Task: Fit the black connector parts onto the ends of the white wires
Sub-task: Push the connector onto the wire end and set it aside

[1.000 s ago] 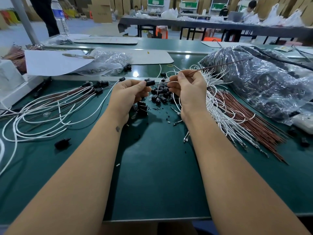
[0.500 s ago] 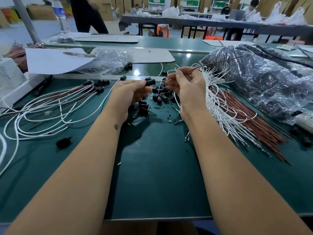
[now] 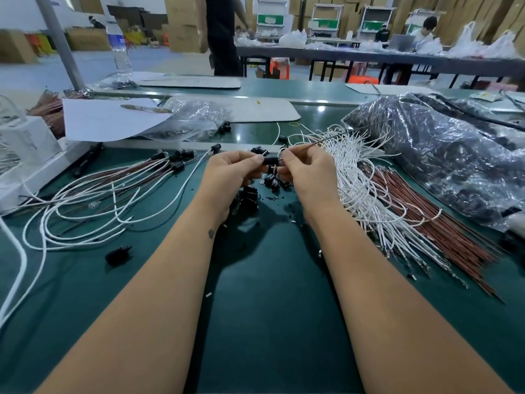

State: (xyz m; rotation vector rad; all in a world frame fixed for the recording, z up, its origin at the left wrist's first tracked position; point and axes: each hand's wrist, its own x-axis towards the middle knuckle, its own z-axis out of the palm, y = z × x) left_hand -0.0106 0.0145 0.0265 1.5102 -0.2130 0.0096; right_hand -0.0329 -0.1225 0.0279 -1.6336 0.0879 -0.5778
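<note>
Since the earlier frames the two hands have closed the gap between them, so the black connector (image 3: 272, 160) that was apart from the right fingers now sits directly between both sets of fingertips. The left hand (image 3: 231, 173) pinches the connector between thumb and curled fingers, above the green bench (image 3: 270, 322). The right hand (image 3: 308, 173) is curled too, its fingertips pinching a thin wire (image 3: 326, 139) right at the connector's end; the wire runs up and to the right from the fingers. Whether its tip is inside the connector cannot be told. Below the hands lies a small heap of loose connectors (image 3: 272, 182). To the left spread finished wires (image 3: 93, 200) with black ends, and to the right a bundle of white wires (image 3: 366, 194) beside brown wires (image 3: 443, 223). A clear plastic bag (image 3: 443, 155) lies far right.
</note>
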